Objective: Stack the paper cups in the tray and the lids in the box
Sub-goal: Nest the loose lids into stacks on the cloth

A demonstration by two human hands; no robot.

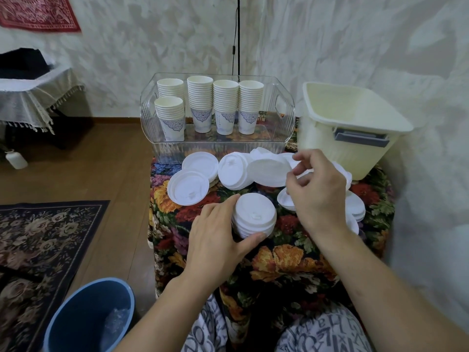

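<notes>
Several stacks of paper cups (224,105) stand upright in the clear tray (284,123) at the back of the table. The cream box (355,138) sits to the tray's right. White lids (193,185) lie scattered on the floral tablecloth. My left hand (215,232) grips a short stack of lids (255,217) near the table's front, thumb under, fingers at its left side. My right hand (317,189) hovers over the lids on the right and pinches the edge of one lid (269,172), held tilted.
A blue bucket (86,316) stands on the floor at lower left beside a patterned rug (38,237). A cloth-covered side table (33,97) is at the far left. A black cord (238,36) hangs behind the tray. My knees are under the table's front edge.
</notes>
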